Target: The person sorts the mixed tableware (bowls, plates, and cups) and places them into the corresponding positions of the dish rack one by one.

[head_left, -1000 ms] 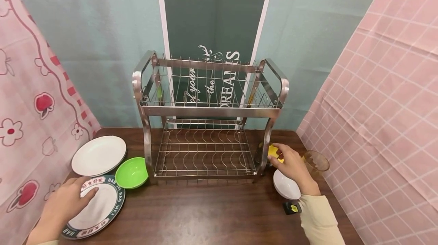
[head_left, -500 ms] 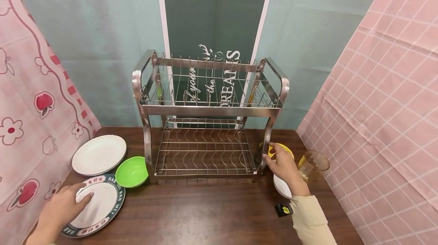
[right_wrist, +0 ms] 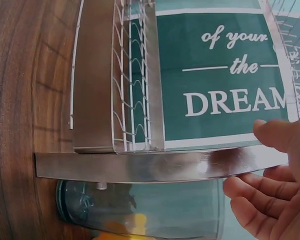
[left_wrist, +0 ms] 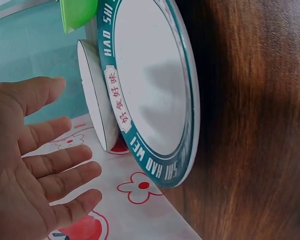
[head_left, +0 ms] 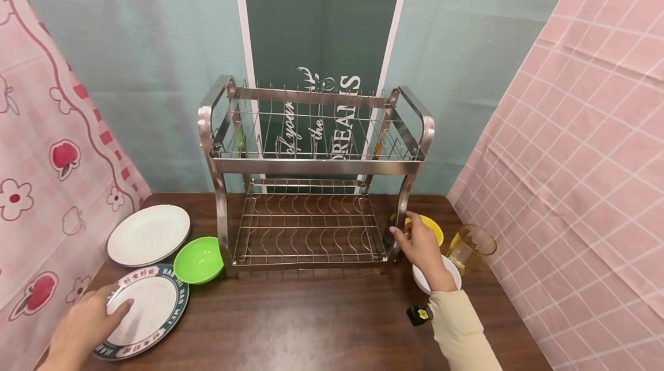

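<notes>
Over the left rim of the green-bordered plate (head_left: pixel 147 307) hovers my left hand (head_left: pixel 88 322). Its fingers are spread and relaxed in the left wrist view, with nothing in them. My right hand (head_left: pixel 422 247) is at the right front leg (head_left: pixel 403 209) of the two-tier metal dish rack (head_left: pixel 316 167). In the right wrist view, thumb and loosely bent fingers lie on either side of that leg. A clear glass (right_wrist: pixel 165 205) stands behind the leg, the fingertips close to its top. A yellow bowl (head_left: pixel 433 230) and a white bowl (head_left: pixel 451 270) are partly hidden by this hand.
A white plate (head_left: pixel 150 235) and a green bowl (head_left: pixel 199 260) stand left of the rack. An amber glass (head_left: pixel 471 247) is at the right, near the pink checked cloth (head_left: pixel 565 146). A small black object (head_left: pixel 419 314) shows beside the right sleeve.
My right hand has moved left and a little down, from above the yellow bowl to the rack's right leg. The left hand has drifted slightly left and down over the plate.
</notes>
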The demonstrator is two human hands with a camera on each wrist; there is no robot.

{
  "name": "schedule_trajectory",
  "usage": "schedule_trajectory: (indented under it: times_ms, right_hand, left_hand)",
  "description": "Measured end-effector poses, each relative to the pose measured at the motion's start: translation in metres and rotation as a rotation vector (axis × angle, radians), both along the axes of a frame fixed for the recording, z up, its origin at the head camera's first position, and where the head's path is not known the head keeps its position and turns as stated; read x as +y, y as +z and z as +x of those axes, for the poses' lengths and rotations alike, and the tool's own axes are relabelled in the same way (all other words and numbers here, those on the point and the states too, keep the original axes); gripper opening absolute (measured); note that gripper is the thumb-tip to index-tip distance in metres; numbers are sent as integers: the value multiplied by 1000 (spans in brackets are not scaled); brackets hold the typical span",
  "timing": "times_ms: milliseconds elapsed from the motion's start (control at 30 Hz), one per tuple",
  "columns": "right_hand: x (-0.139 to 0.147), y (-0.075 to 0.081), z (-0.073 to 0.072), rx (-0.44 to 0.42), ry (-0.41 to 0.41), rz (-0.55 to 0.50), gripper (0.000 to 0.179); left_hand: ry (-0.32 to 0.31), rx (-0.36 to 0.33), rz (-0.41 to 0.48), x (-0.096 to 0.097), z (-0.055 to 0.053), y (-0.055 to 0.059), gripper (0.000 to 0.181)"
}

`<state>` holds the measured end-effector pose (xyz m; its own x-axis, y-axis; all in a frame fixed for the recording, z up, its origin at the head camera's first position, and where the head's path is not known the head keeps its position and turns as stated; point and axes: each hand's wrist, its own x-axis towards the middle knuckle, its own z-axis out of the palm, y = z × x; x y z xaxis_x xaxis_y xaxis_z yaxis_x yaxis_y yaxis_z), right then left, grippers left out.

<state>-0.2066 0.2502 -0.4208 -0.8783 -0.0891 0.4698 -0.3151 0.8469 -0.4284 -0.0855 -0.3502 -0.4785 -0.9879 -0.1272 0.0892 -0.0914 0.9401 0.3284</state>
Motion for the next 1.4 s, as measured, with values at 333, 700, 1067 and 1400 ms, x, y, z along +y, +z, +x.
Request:
schedule_trajectory:
  times_ms: [333, 700, 1067, 1400]
  right_hand:
    - [-4, -5, -2, 0, -80, -6, 47]
    - [-11, -3, -3, 9, -114, 86, 40]
    - [-10, -9, -3, -43, -155, 32, 43]
    - [-11, -9, -4, -9, -129, 29, 41]
  left_hand:
    - [25, -53, 30, -4, 2, -2, 62]
    - [115, -23, 69, -6, 5, -16, 81]
    - [288, -269, 112, -6, 7, -28, 90]
    - [337, -348, 149, -7, 9, -36, 91]
